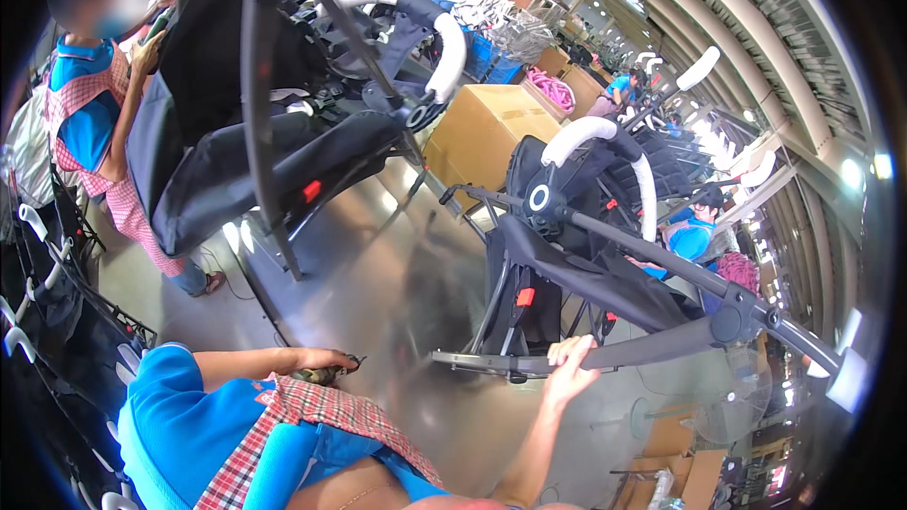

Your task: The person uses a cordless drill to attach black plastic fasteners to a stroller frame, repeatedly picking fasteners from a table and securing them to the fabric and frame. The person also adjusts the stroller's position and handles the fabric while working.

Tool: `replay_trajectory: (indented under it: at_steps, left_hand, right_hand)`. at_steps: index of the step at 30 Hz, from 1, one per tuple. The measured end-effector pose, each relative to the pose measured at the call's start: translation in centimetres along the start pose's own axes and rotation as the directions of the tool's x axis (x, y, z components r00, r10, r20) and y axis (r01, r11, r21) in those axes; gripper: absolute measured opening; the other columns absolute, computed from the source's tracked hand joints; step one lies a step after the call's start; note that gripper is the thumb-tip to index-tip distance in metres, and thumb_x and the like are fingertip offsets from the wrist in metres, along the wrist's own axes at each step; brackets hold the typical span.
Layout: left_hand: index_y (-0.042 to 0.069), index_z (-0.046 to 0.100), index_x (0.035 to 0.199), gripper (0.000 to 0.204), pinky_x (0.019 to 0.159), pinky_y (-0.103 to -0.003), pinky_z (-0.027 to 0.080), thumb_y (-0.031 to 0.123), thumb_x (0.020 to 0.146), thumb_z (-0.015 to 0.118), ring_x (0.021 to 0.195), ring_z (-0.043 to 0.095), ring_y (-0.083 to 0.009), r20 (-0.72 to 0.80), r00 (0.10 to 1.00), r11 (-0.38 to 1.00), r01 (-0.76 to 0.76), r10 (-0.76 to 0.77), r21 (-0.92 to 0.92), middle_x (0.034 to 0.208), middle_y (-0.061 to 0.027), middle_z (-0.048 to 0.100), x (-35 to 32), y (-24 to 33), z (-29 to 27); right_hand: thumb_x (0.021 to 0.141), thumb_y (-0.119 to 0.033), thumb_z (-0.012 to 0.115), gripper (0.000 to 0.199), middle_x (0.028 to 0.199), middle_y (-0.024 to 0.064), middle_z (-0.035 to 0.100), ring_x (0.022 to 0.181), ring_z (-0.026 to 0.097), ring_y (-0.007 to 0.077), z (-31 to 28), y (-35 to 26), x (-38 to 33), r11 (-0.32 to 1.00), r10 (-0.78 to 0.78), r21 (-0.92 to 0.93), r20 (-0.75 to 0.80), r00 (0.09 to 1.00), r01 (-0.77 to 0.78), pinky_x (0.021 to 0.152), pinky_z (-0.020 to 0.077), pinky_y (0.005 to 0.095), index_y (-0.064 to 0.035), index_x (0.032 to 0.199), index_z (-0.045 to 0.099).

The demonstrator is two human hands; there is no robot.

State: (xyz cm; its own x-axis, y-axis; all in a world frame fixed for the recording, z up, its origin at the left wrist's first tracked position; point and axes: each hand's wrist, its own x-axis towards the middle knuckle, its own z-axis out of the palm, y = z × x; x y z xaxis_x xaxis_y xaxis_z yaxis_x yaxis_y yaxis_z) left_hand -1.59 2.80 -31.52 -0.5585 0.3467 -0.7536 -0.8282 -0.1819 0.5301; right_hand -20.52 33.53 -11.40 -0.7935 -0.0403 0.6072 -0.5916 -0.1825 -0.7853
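My right hand point(571, 365) is closed around the grey lower frame tube point(652, 345) of a black stroller point(576, 255) that lies on a shiny metal worktable point(397, 293). The stroller has a white padded handle bar point(605, 132) and a red latch point(525, 297). My left hand point(324, 365) rests low near my blue sleeve and checked apron point(312, 411), fingers curled around a small dark object whose kind I cannot make out. A second black stroller point(312, 104) stands farther back on the table.
A person in a blue shirt and pink checked apron point(94, 123) stands at the left, touching the far stroller. Cardboard boxes point(487, 132) sit behind the table. More stroller frames point(38, 302) line the left edge. Other workers point(694, 231) are at the right.
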Motion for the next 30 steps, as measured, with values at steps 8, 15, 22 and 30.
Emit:
replay_trajectory:
  at_steps: [8, 15, 22, 30]
  left_hand:
    - [0.020, 0.039, 0.140, 0.057, 0.054, -0.033, 0.052, 0.037, 0.090, 0.060, 0.060, 0.057, -0.0184, 0.023, 0.984, 0.967, -0.179, 0.178, 0.183, 0.083, -0.0081, 0.057, -4.4, -2.8, -5.2]
    - [0.015, 0.028, 0.148, 0.075, 0.050, -0.032, 0.052, 0.042, 0.087, 0.064, 0.072, 0.061, -0.0193, 0.004, 0.916, 0.892, -0.391, 0.401, 0.228, 0.100, -0.0097, 0.055, -10.3, 2.2, -5.6]
    - [0.016, 0.018, 0.153, 0.089, 0.054, -0.032, 0.053, 0.052, 0.085, 0.065, 0.082, 0.063, -0.0186, 0.070, 0.839, 0.774, -0.527, 0.540, 0.351, 0.126, -0.0122, 0.052, -11.0, 8.7, -2.6]
    - [0.009, 0.058, 0.114, 0.065, 0.051, -0.030, 0.047, 0.067, 0.085, 0.055, 0.062, 0.053, -0.0128, 0.065, 0.846, 0.698, -0.478, 0.529, 0.533, 0.077, -0.0035, 0.056, -5.9, 14.6, 1.1]
  right_hand:
    - [0.093, -0.004, 0.057, 0.009, 0.070, 0.0044, 0.055, 0.057, 0.050, 0.0084, 14.9, -4.1, -8.7, 0.976, -0.013, -0.210, 0.232, 0.973, 0.063, 0.054, 0.0437, 0.0238, 0.0000, 0.088, 0.052]
    - [0.081, -0.028, 0.073, 0.045, 0.113, 0.0148, 0.061, 0.106, 0.059, 0.0326, 9.9, -10.5, -11.1, 0.602, 0.169, -0.779, 0.340, 0.925, 0.177, 0.092, 0.0470, 0.0387, -0.0047, 0.116, 0.058]
    - [0.079, -0.053, 0.067, 0.050, 0.082, 0.0114, 0.066, 0.082, 0.064, 0.0276, 1.0, -7.9, -19.5, 0.028, 0.250, -0.950, 0.309, 0.918, 0.312, 0.079, 0.0430, 0.0405, -0.0026, 0.082, 0.062]
    - [0.090, -0.018, 0.061, 0.020, 0.094, 0.0110, 0.067, 0.085, 0.061, 0.0278, -2.5, -16.1, -23.0, 0.302, -0.330, -0.930, 0.104, 0.938, 0.210, 0.083, 0.0474, 0.0395, -0.0038, 0.104, 0.063]
